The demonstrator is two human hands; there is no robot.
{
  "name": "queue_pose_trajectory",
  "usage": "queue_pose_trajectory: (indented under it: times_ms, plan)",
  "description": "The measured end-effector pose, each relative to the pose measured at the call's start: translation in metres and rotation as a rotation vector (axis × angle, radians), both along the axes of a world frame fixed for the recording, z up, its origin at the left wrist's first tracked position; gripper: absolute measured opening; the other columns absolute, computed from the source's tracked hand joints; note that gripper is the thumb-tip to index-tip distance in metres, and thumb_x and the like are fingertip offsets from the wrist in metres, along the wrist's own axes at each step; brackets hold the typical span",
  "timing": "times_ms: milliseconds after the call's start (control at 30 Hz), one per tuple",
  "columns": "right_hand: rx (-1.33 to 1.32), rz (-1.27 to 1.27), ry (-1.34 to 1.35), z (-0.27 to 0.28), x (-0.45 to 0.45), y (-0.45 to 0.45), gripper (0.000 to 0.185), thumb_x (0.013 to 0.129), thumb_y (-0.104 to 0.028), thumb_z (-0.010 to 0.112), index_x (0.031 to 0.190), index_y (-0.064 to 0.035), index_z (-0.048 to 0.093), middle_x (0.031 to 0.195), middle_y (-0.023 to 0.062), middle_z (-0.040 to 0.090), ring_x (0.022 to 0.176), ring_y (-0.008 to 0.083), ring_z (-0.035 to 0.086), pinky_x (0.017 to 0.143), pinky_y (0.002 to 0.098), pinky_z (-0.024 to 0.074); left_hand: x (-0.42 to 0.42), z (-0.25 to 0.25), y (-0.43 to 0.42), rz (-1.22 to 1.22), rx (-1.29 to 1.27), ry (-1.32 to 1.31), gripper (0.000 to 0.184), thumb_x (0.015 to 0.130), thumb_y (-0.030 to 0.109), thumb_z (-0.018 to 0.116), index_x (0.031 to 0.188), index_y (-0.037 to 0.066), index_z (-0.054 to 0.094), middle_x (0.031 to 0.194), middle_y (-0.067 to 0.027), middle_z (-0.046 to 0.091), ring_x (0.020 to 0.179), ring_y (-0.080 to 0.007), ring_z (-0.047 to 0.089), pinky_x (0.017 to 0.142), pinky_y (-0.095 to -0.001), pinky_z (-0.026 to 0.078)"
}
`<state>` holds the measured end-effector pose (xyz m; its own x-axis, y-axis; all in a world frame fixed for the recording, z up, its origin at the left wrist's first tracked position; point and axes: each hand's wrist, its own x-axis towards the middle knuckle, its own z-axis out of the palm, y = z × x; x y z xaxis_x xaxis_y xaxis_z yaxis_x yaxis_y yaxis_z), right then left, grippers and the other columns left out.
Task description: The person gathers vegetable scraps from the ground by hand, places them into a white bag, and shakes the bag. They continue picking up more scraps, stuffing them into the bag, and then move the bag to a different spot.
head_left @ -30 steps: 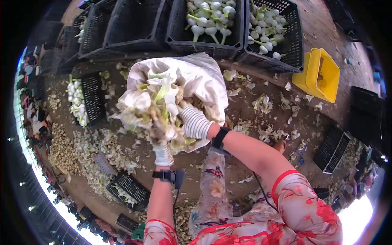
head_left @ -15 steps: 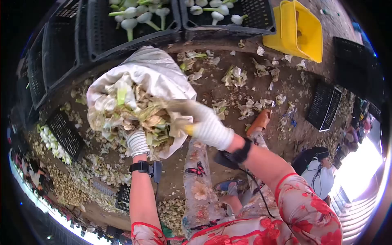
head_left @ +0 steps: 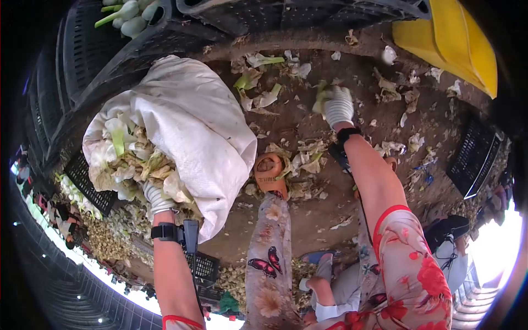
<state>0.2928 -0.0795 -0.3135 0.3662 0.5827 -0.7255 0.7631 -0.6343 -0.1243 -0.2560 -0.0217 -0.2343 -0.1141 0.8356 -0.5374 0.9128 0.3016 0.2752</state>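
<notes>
At the mouth of the white sack point(head_left: 192, 115), in the head view, the left hand point(head_left: 156, 198), in a striped glove, sits among dry husks point(head_left: 146, 162); its fingers are buried, so their grip cannot be told. Right of the sack, the gloved right hand point(head_left: 336, 105) is over the brown floor point(head_left: 313, 231), fingers bent and blurred against a pale scrap point(head_left: 319, 102); whether they pinch it cannot be told. Just beside the sack's right edge, an orange slipper point(head_left: 268, 168) bears dark lettering that seems to read "SMILE". The sack rests on the floor, with more husks strewn to its right. Beyond it stand black crates point(head_left: 88, 55), one holding white bulbs point(head_left: 130, 16); well apart to its right is a yellow container point(head_left: 456, 38).
</notes>
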Motion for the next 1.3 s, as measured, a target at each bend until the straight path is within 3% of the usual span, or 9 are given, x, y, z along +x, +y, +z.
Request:
queue_pose_trajectory:
  times_ms: [33,67,100,233,467,600,800,1033,1300]
  plan:
    - [0.178,0.388,-0.102,-0.022,-0.011,-0.003,0.028,0.069,-0.014,0.055,0.097,-0.0119,0.058,0.105,0.009,0.051,0.102,0.0283,0.045,0.086,0.0372,0.0404,-0.005,0.0,-0.002,0.077,-0.006,-0.11,0.036,0.086,0.028,0.039,0.114,0.007,0.048,0.118,-0.0095,0.049,0.108,-0.0234,0.045,0.094,-0.0305,0.034]
    - [0.327,-0.136,0.034,-0.021,-0.029,0.013,0.032,0.068,-0.013,0.056,0.1,-0.0136,0.057,0.105,0.0092,0.05,0.099,0.0295,0.047,0.083,0.0353,0.0417,-0.009,0.0,-0.006,0.135,-0.012,-0.192,0.037,0.086,0.028,0.038,0.115,0.007,0.047,0.118,-0.0094,0.049,0.108,-0.0237,0.045,0.094,-0.031,0.034]
    - [0.568,-0.131,0.14,-0.018,-0.045,0.03,0.032,0.068,-0.014,0.058,0.1,-0.0115,0.057,0.101,0.0127,0.05,0.099,0.0303,0.046,0.081,0.0327,0.042,-0.013,-0.001,-0.01,0.181,-0.016,-0.257,0.037,0.087,0.029,0.038,0.115,0.007,0.047,0.118,-0.0094,0.048,0.108,-0.0239,0.045,0.094,-0.0314,0.033]
    - [0.387,0.276,0.008,-0.015,-0.109,0.107,0.043,0.074,-0.031,0.058,0.113,-0.0158,0.05,0.122,0.0101,0.042,0.118,0.0293,0.035,0.099,0.0506,0.0205,-0.029,-0.001,-0.016,0.294,-0.046,-0.457,0.039,0.088,0.03,0.036,0.118,0.006,0.044,0.12,-0.0091,0.047,0.109,-0.0247,0.043,0.096,-0.0332,0.032]
    - [0.382,1.001,0.08,-0.026,-0.131,-0.017,0.05,0.075,-0.022,0.053,0.123,-0.0215,0.043,0.128,0.0096,0.037,0.121,0.0326,0.03,0.094,0.0551,0.0227,-0.052,-0.005,-0.011,0.556,-0.113,-0.688,0.04,0.089,0.029,0.035,0.12,0.005,0.042,0.119,-0.0099,0.048,0.107,-0.0264,0.045,0.096,-0.0345,0.033]
    - [0.078,1.07,0.434,0.006,-0.102,-0.097,0.049,0.077,-0.026,0.053,0.125,-0.0242,0.042,0.129,0.0062,0.037,0.123,0.0295,0.028,0.098,0.0534,0.0166,-0.039,0.015,0.004,0.278,-0.18,-0.449,0.038,0.088,0.024,0.035,0.108,-0.003,0.05,0.104,-0.0141,0.058,0.087,-0.0287,0.058,0.081,-0.0344,0.046]
    - [0.331,1.351,0.413,-0.069,-0.097,-0.183,0.034,0.082,-0.028,0.049,0.114,-0.0166,0.049,0.125,0.0055,0.041,0.121,0.0273,0.03,0.095,0.0467,0.0275,-0.038,0.029,0.015,0.076,-0.109,-0.272,0.039,0.087,0.028,0.035,0.111,0.0,0.048,0.108,-0.0118,0.055,0.093,-0.0278,0.054,0.084,-0.0343,0.043]
    - [0.091,0.664,0.323,-0.019,0.003,-0.184,0.023,0.073,-0.009,0.055,0.095,-0.0044,0.06,0.083,0.0099,0.06,0.077,0.0263,0.06,0.069,0.0365,0.0482,-0.025,0.039,0.033,-0.217,-0.114,0.053,0.041,0.087,0.031,0.035,0.115,0.004,0.046,0.112,-0.0091,0.053,0.099,-0.0268,0.05,0.088,-0.0342,0.039]
    - [-0.067,0.195,-0.063,0.029,0.139,-0.241,0.046,0.068,-0.019,0.061,0.113,-0.0158,0.05,0.12,0.0144,0.042,0.111,0.0296,0.042,0.085,0.0462,0.0386,-0.024,0.043,0.039,-0.679,-0.245,0.649,0.044,0.086,0.036,0.036,0.119,0.009,0.044,0.117,-0.006,0.05,0.107,-0.0256,0.045,0.091,-0.034,0.035]
